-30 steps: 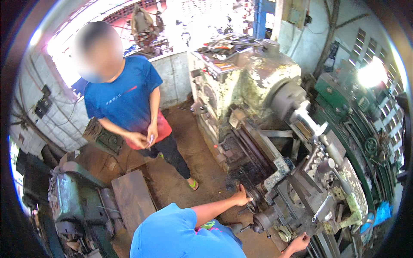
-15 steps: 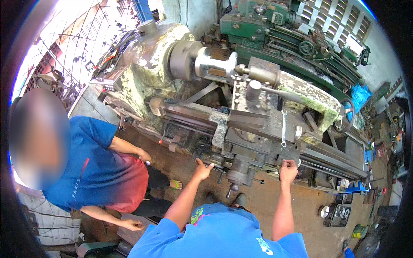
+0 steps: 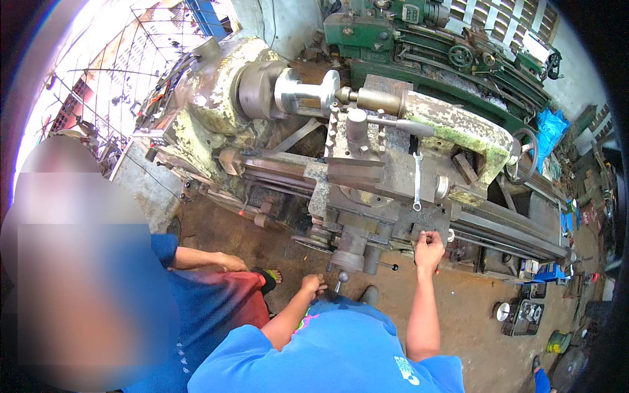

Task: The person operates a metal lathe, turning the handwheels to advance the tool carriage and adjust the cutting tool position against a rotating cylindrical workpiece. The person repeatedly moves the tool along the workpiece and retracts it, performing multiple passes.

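My left hand (image 3: 314, 284) is loosely curled beside the ball-ended crank handle (image 3: 342, 278) of the lathe's cross slide, a small gap between them. Nothing shows in its fingers. At the front right of the carriage (image 3: 386, 219), the fingers of my right hand (image 3: 429, 249) are pressed together against its edge; what they pinch is hidden. A combination wrench (image 3: 417, 182) lies on the carriage, above my right hand. Between the chuck (image 3: 257, 90) and the tailstock centre (image 3: 346, 95) sits a shiny spool-shaped metal workpiece (image 3: 308, 95). The tool post (image 3: 357, 124) stands just in front of it.
A co-worker in a blue and red shirt (image 3: 216, 314) is close on my left. The tailstock handwheel (image 3: 524, 152) is at the right. Behind stands a green lathe (image 3: 419, 56). Trays of parts (image 3: 527, 318) lie on the floor at the right.
My left hand has come back from the carriage handwheel toward my body, and its fingers have curled. My right hand stays at the carriage edge. The co-worker has come nearer; my view has shifted.
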### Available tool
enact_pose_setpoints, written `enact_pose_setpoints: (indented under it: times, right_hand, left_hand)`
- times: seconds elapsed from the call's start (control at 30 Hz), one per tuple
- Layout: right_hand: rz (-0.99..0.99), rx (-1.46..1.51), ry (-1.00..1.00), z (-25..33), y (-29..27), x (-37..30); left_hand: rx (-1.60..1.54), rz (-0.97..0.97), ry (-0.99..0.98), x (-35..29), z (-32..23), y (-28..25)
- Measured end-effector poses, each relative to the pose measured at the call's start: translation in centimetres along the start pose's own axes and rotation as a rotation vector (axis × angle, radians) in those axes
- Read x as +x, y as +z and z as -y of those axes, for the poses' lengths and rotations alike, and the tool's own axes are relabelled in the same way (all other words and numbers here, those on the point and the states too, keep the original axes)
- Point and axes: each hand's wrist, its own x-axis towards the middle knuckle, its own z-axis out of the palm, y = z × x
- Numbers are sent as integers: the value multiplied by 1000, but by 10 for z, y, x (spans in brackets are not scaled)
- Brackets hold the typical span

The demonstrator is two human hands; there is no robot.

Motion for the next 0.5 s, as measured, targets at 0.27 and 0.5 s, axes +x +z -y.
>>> enact_pose_setpoints:
  times: [0.27,0.5]
  right_hand:
    - [24,-15,-14,4,-1,-1]
    - [-18,-18,-36,5,1,-2]
  left_hand:
    - [105,-419,655,-13,-85,21]
    - [446,-354,666,-42,-100,40]
